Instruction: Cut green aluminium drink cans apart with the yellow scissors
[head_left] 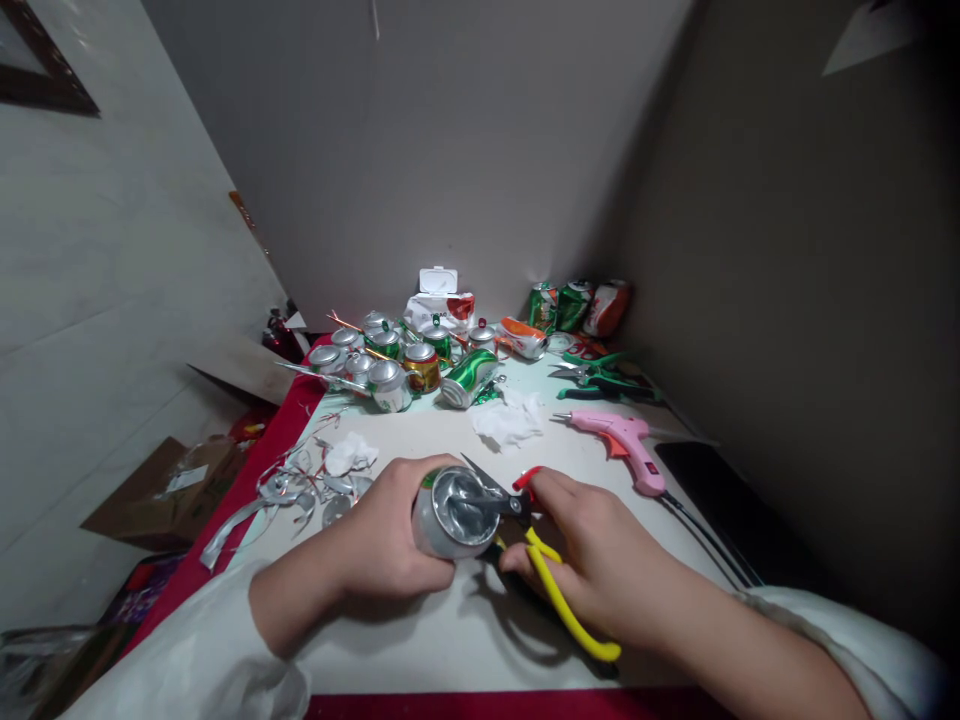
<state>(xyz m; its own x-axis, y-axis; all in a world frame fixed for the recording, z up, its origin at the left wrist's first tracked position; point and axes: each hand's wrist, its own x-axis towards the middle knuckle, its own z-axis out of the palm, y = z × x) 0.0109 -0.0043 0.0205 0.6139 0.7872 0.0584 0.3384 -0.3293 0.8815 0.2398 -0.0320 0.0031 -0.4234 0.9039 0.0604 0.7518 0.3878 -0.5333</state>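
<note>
My left hand (394, 530) is wrapped round an aluminium drink can (450, 535), tilted so that its open end faces me. In my right hand (592, 540) is a pair of scissors (556, 590) with yellow and red handles and dark blades. The blades are spread; one reaches into the can's opening and the other lies outside its rim. Both hands are above the white tabletop, near its front. Left of the can lie curled metal strips (296, 495) and a crumpled white tissue (351, 453).
Several small pots made of cut cans (390, 385) stand at the back left, beside a green can (470, 378). A pink glue gun (619, 440), green-handled pliers (600, 385) and crumpled cans (575, 305) are on the right. A cardboard box (161, 495) sits left of the table.
</note>
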